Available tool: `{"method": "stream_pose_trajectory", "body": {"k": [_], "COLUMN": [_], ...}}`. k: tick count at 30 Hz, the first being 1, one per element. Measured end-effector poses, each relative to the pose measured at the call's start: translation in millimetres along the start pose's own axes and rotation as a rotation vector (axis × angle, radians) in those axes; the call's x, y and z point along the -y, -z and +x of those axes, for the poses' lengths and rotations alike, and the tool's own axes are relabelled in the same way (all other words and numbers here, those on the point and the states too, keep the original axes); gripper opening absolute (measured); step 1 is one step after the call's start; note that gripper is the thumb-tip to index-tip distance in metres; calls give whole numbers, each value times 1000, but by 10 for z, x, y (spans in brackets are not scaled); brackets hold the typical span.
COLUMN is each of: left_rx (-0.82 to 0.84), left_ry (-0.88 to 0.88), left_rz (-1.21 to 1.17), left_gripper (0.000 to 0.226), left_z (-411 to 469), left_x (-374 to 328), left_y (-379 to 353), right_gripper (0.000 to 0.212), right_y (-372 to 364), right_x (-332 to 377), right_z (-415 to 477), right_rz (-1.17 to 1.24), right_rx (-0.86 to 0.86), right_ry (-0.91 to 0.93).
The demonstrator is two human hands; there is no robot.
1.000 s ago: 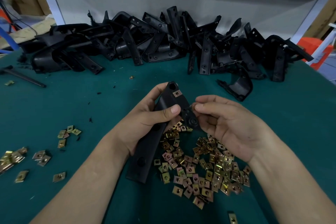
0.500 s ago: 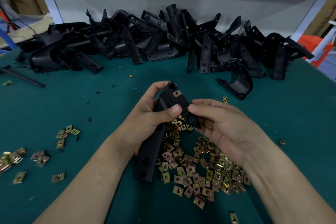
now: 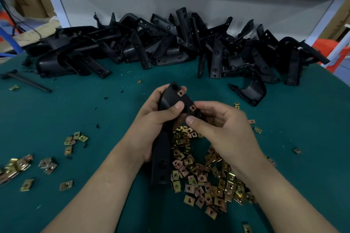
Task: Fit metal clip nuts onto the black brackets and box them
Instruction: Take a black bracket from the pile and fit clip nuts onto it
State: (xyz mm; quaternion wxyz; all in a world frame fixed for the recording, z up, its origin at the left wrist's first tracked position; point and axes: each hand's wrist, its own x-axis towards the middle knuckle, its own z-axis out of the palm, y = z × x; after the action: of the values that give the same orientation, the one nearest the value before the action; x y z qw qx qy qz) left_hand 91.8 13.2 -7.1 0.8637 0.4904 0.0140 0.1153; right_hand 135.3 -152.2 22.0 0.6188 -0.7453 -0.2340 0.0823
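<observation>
On one held bracket (image 3: 171,100) sit two clip nuts (image 3: 180,93) (both brass-coloured).

bracket pile (image 3: 170,47) behind, clip nuts (image 3: 206,179) in front

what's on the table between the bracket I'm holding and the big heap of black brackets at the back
In the head view, mostly bare green mat lies between the held bracket and the bracket heap. Only one stray clip nut and a few black specks sit there.
</observation>
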Motion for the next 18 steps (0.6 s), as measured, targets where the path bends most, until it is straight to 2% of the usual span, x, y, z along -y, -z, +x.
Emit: {"method": "stream_pose_trajectory", "body": {"k": [3, 7, 13, 15, 18], "left_rx": [3, 31, 30, 75, 238], "left_ry": [27, 49, 47, 71, 126], "left_rz": [-59, -119, -189, -164, -84], "left_gripper": [43, 35, 53, 53, 56], "left_z": [4, -11, -46, -76, -175], "left_x": [3, -8, -107, -126, -167], "left_y": [-8, -22, -61, -113, -216], "right_gripper": [20, 12, 14, 15, 17], "right_y": [-25, -24, -84, -48, 152], "right_x": [-35, 16, 155, 247, 399], "right_z": [-1, -19, -68, -137, -277], "right_rz": [-29, -142, -260, -192, -165], "right_rx": [-71, -68, -112, -140, -251], "right_ry": [76, 252, 338, 332, 355]}}
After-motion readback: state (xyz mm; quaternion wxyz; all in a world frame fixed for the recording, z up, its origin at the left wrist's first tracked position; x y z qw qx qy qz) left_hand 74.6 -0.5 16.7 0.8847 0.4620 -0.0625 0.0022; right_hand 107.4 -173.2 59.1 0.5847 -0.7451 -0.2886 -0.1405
